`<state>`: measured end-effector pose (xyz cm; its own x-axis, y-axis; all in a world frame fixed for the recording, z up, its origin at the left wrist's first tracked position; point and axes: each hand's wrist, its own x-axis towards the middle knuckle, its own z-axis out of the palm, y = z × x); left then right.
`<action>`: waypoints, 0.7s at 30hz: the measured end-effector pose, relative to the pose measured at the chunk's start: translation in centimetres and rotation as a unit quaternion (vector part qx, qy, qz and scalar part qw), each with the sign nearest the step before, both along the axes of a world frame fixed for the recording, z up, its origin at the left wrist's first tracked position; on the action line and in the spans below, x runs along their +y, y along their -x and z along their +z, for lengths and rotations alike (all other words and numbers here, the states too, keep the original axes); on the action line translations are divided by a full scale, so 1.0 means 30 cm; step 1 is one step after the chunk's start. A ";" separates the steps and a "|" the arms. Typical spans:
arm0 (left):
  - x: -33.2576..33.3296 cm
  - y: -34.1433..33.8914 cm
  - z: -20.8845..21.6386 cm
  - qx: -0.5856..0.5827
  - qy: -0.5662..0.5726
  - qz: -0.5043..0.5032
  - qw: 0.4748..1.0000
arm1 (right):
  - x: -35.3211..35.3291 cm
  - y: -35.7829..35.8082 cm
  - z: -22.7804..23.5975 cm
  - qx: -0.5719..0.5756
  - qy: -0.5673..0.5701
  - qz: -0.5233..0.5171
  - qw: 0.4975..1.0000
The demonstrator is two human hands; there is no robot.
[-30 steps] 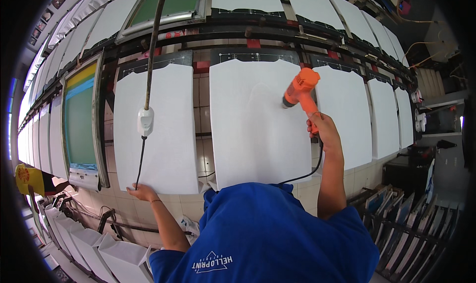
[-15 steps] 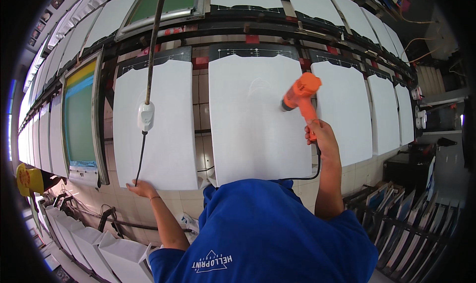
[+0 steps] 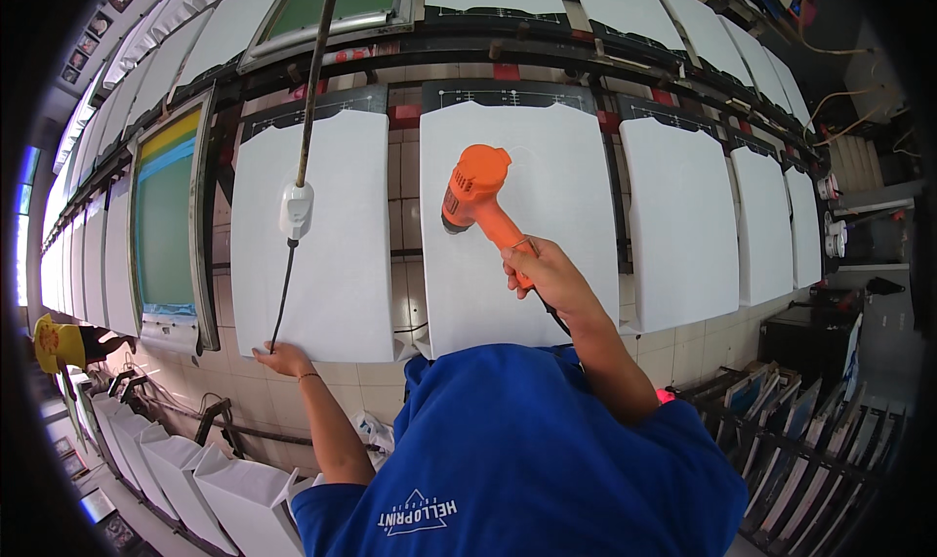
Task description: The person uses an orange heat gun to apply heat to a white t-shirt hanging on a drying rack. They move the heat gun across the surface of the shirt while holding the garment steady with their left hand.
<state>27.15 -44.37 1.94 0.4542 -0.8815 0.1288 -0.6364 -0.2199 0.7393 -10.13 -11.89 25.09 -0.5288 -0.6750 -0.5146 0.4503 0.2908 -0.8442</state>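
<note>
My right hand [image 3: 549,270] is wrapped around the handle of an orange heat gun [image 3: 478,180]. Its dark nozzle points down and to the left, above the white fabric [image 3: 532,308] that covers the middle board. At the front edge of the board to the left, my left hand [image 3: 283,359] has its fingers closed on a thin black cord [image 3: 282,303]. This cord runs up to a white socket and plug [image 3: 297,211], which hangs from a dark cable [image 3: 316,88] over that board. How far the nozzle is from the fabric, I cannot tell.
More boards with white covers [image 3: 680,225] run left and right in two rows on a dark metal rail [image 3: 459,49]. A framed printing screen [image 3: 168,235] stands at the left, another [image 3: 337,5] at the back. A rack of frames [image 3: 810,450] is at lower right. Someone in yellow [image 3: 61,344] is far left.
My right hand has carried the heat gun leftward across the middle board, from its right side. My left hand still grips the cord. The whole view has shifted slightly.
</note>
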 end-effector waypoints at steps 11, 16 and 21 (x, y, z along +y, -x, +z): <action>0.008 -0.008 -0.014 0.008 -0.002 0.007 1.000 | 0.398 0.147 -0.012 0.099 -0.110 -0.215 0.965; 0.022 0.016 0.008 0.031 -0.011 0.007 0.999 | 0.385 0.119 0.005 0.099 -0.093 -0.205 0.969; 0.010 0.002 0.002 0.036 -0.004 0.009 0.999 | 0.192 0.023 -0.023 0.043 -0.005 -0.076 0.996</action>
